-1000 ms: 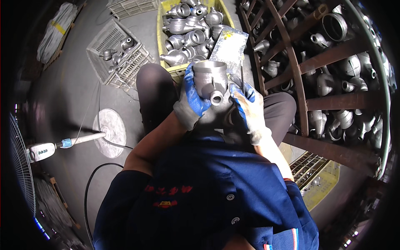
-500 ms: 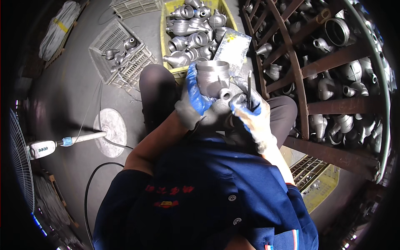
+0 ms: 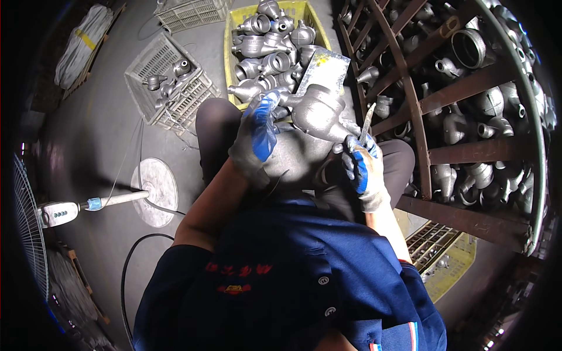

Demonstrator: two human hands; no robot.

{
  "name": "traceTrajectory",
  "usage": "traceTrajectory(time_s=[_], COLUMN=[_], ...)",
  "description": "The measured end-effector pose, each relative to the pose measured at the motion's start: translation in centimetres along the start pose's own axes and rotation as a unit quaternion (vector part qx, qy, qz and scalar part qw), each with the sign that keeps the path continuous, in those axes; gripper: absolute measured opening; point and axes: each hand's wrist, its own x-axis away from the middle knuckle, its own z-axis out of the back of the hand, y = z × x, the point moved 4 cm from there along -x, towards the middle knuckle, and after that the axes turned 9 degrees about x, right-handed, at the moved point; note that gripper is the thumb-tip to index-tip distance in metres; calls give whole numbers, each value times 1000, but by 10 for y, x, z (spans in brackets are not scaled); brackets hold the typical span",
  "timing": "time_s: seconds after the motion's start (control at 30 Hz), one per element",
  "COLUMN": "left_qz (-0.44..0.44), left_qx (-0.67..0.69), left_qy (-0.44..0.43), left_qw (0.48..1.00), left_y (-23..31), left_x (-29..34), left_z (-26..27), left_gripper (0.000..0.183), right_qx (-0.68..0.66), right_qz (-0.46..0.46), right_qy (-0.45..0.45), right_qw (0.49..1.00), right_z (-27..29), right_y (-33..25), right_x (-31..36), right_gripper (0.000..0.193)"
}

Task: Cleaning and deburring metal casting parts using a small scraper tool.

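Note:
A grey metal pipe-like casting [image 3: 319, 114], with a round body and narrower spouts, hangs tilted over my lap. My left hand [image 3: 257, 133], in a blue-coated glove, has its fingers at the casting's far left spout. My gloved right hand [image 3: 364, 169] is at the casting's near right spout. A slim, pale, file-like tool [image 3: 367, 124] sticks up from the right hand's fingers. The right fingers are curled, and how they grip the spout is partly hidden. Beneath the casting lies a grey surface [image 3: 295, 155] between my knees.
Ahead, a yellow crate [image 3: 324, 35] is heaped with similar castings, and a spotted pale board [image 3: 325, 70] leans at its edge. A grey crate [image 3: 143, 88] with a few castings is to the left. A rusty rack [image 3: 422, 146] full of castings borders the right. A fan [image 3: 61, 213] stands left.
The casting has turned from its threaded mouth facing up to lying tilted, with its spouts toward either hand. My left hand has shifted left; my right hand moved slightly right and down.

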Motion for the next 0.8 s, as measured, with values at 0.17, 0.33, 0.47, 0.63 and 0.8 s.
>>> traceTrajectory(time_s=[0.17,0.33,0.47,0.63,0.8], left_qz=[-2,-17,-12,17,-74], left_qx=[9,-86,-97,-141,-157], left_qy=[10,26,60,143,146], left_qw=[1000,996,993,979,974], left_y=[4,10,9,10,-2], left_x=[-5,-6,-8,-8,-10], left_z=[0,-7,-9,-15,-24], left_gripper=[53,59,42,26,25], right_qx=[-45,-30,9,57,88], right_qz=[13,-5,9,27,26], right_qy=[-34,-3,21,-6,2], right_qw=[998,1000,1000,998,996], right_z=[1,1,-1,-1,-11], right_y=[1,-7,-11,-11,-13], right_x=[-1,-2,-3,-7,-3], right_gripper=[35,25,22,25,39])
